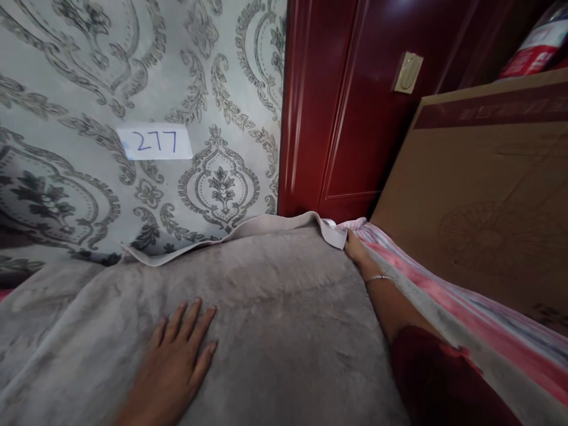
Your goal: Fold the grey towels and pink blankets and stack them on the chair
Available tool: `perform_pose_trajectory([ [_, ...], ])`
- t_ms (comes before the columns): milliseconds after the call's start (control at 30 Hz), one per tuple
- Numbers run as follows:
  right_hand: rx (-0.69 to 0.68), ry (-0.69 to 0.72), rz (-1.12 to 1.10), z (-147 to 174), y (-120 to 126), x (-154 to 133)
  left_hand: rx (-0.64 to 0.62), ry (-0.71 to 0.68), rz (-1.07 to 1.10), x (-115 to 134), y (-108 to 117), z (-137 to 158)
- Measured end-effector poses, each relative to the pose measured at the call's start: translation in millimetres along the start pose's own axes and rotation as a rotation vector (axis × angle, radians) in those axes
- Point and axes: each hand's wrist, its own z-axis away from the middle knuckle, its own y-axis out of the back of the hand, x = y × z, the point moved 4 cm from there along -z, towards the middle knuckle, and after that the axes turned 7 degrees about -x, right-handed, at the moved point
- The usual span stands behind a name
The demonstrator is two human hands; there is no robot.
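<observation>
Resting the splayed, empty left hand (180, 358) flat on the blanket (284, 337), already spread broadly across the near side; touching its far right corner (335, 238) with the right hand (357, 249), too hidden to judge for grip; seemingly leaving the wavy far hem (275, 223) unstraightened.

On the right hand (357, 251), the fingers slip behind the corner of the blanket (270, 319), so I can't read the grip. A white scrap (329, 223) there is too small for me to name. Bottom edge: it cuts the left hand (177, 355) near the wrist, the right sleeve (439, 378) and the blanket. Top right, the frame crops the bottle (535, 53), the box (492, 171) hides its base, and the box's print blurs.
</observation>
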Motion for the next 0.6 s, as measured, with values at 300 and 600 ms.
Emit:
perform_pose_trajectory([
  [300, -0.28, 0.072, 0.161, 59, 14, -33, -0.104, 0.041, 0.03, 4, 7, -5],
  [600, -0.364, -0.071, 0.489, 178, 43, -5, -0.139, 0.04, -0.027, 14, 26, -9],
])
